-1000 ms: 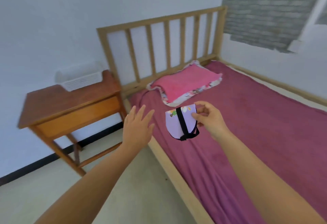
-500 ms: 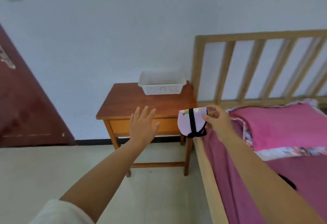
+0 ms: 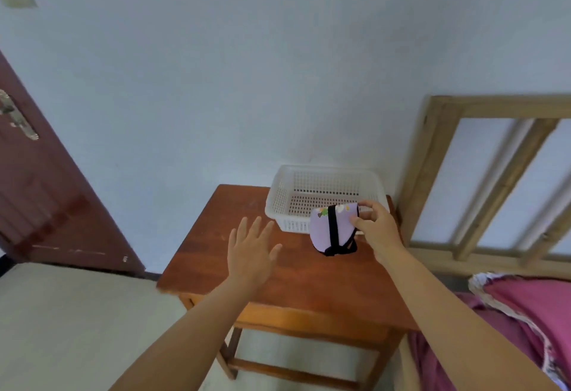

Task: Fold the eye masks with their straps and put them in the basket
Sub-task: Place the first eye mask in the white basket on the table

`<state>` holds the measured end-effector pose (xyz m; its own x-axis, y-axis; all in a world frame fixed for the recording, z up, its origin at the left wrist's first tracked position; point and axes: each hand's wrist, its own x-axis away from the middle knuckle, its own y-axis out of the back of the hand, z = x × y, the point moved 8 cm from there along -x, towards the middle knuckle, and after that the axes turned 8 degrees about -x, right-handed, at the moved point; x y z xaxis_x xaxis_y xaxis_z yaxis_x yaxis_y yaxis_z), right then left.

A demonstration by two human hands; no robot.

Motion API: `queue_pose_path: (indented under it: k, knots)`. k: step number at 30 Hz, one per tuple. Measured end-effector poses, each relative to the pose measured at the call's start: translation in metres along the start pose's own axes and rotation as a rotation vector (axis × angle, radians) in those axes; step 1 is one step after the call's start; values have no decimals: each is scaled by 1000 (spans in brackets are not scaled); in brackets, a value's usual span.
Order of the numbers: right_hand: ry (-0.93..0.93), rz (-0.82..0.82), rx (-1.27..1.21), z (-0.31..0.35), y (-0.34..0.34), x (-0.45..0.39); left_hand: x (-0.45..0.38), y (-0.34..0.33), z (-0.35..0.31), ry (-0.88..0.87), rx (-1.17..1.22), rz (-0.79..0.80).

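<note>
1. Since half a second ago you've closed in on the bedside table point(image 3: 296, 279); your left hand point(image 3: 251, 254) hovers splayed, empty.
2. Your right hand point(image 3: 375, 230) pinches the folded eye mask point(image 3: 323, 231) at the near rim of the basket point(image 3: 278, 202) (strap point(image 3: 332, 227) wrapped round it).
3. Release early and it drops outside, unfolding.

Both bare forearms reach forward. The left hand point(image 3: 251, 253) is empty, palm down, fingers spread flat. The right hand point(image 3: 375, 230) is raised a little higher, thumb and fingertips pinched on a folded eye mask point(image 3: 332, 228).
</note>
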<state>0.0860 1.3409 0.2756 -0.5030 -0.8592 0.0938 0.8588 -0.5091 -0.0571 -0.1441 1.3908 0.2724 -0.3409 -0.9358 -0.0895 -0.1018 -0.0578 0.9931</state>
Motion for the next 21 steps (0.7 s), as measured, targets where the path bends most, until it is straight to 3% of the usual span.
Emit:
queue_pose_path:
  k: [5, 11, 16, 21]
  knots:
    - [-46, -81, 56, -13, -32, -103, -110, -28, 12, -68, 18, 85]
    - [-227, -152, 106, -59, -68, -191, -209, -63, 19, -180, 15, 240]
    - [-343, -161, 148, -95, -87, -225, -250, -89, 13, -266, 27, 327]
    - [-344, -182, 397, -110, -96, -242, -253, -105, 13, -270, 77, 381]
